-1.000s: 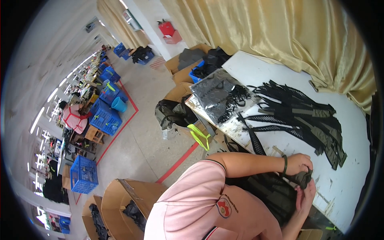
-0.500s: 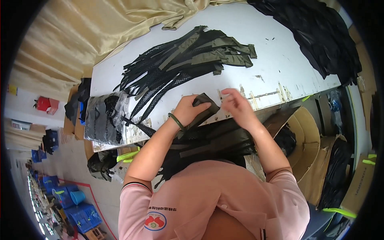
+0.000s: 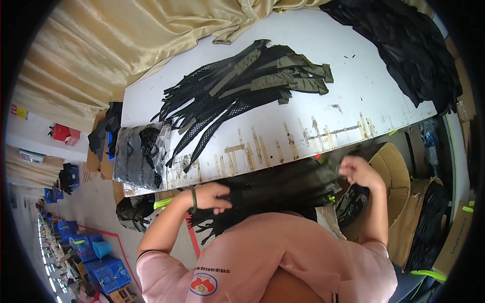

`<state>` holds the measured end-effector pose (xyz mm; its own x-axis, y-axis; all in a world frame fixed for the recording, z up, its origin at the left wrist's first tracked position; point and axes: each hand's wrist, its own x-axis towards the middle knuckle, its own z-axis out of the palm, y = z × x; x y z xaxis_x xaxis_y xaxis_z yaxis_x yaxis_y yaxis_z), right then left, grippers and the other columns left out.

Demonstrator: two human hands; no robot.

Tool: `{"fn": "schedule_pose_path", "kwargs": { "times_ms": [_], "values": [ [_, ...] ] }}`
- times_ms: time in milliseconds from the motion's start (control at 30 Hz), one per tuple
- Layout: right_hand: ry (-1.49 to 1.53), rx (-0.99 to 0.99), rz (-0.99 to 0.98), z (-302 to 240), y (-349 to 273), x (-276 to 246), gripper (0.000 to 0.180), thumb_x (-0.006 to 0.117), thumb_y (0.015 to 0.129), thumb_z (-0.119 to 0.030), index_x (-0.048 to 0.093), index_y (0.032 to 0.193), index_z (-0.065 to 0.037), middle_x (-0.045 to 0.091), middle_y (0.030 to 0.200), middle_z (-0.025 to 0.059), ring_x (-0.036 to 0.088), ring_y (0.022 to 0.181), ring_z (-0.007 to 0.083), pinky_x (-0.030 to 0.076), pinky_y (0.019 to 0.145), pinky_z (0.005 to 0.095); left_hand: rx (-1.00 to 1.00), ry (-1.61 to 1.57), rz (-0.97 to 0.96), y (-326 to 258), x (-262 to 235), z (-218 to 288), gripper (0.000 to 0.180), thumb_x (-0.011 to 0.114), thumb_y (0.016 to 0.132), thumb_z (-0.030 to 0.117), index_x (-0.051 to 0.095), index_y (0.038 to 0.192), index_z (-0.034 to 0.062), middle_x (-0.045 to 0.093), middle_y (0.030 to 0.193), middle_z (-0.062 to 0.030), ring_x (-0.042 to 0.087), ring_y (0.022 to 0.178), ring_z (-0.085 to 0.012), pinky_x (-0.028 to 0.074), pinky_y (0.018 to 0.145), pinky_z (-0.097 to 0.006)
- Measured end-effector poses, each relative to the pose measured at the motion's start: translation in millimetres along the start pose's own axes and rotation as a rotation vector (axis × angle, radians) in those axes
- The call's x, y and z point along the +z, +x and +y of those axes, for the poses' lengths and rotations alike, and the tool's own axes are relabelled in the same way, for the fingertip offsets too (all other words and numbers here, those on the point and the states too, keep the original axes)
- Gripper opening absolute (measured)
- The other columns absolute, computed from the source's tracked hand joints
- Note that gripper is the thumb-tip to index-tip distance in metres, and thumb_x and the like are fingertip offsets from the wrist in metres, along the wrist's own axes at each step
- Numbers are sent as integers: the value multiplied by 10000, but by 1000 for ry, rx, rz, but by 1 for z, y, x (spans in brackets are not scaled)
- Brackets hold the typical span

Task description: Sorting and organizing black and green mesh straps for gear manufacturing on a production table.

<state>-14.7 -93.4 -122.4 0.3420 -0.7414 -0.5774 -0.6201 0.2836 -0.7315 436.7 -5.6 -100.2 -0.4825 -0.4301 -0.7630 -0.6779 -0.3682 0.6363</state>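
Observation:
A stack of dark strips point(image 3: 273, 187) of mesh and fabric lies across my lap, below the table edge. At its left end is my left hand point(image 3: 211, 197), a green bangle on the wrist, fingers apart and pointing right over the strips. Over the right end, my right hand point(image 3: 359, 171) has its fingers curled in at a dark olive fabric strip point(image 3: 328, 167), which is smeared by motion. On the table, more black mesh strips point(image 3: 212, 101) with olive fabric ends point(image 3: 308, 81) are spread in a fan.
A clear bag of black straps point(image 3: 141, 154) rests at the white table's point(image 3: 298, 30) left corner. Black fabric point(image 3: 399, 55) is heaped at the far right. An open cardboard box point(image 3: 396, 177) stands beside my right arm. A gold curtain point(image 3: 101, 50) hangs behind.
Both hands have come down off the table edge and moved apart, left hand leftward, right hand rightward. The folded dark strip has left my left hand. The view has shifted slightly.

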Motion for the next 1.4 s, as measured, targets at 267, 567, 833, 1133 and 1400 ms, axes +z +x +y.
{"fn": "schedule_pose_path", "kwargs": {
  "times_ms": [267, 567, 833, 1133, 1400],
  "values": [
    [-331, -305, 374, -89, 122, 22, 375, 628, 795, -401, 593, 843, -31, 623, 772, 154, 616, 777, 294, 465, 675, 385, -267, 889, 61, 12, 18, -6, 596, 598, 742, 580, 635, 888, 3, 649, 818, -182, 625, 826, -340, 488, 723, -401],
    [-297, -120, 477, -113, 261, 42, 376, 625, 790, -335, 620, 851, 36, 648, 803, 200, 637, 640, 288, 493, 685, 374, 10, 746, 245, 26, -5, 41, 452, 653, 766, 411, 596, 1027, 46, 630, 880, -175, 595, 863, -347, 470, 761, -388],
    [436, -193, -3, -106, 117, 105, 281, 607, 851, -264, 504, 672, -74, 484, 502, 19, 430, 383, 106, 329, 359, 238, 656, 660, 1219, 117, -19, 58, 496, 614, 718, 72, 470, 1192, 94, 512, 1209, -121, 497, 1091, -317, 249, 1034, -511],
    [-397, -968, 718, -119, 73, 113, 393, 732, 658, -90, 508, 978, -47, 537, 1006, 135, 513, 931, 336, 412, 762, 383, 666, -147, 799, 133, -19, 75, 245, 546, 870, 239, 522, 972, 16, 602, 794, -121, 571, 698, -201, 440, 639, -292],
    [-328, -922, 537, -117, 87, 107, 160, 573, 821, -62, 529, 970, -24, 597, 897, 167, 587, 794, 357, 479, 678, 403, 605, -86, 885, 108, -17, 75, 206, 644, 804, 194, 533, 811, 20, 552, 644, -53, 502, 591, -134, 415, 564, -273]
  ]
}}
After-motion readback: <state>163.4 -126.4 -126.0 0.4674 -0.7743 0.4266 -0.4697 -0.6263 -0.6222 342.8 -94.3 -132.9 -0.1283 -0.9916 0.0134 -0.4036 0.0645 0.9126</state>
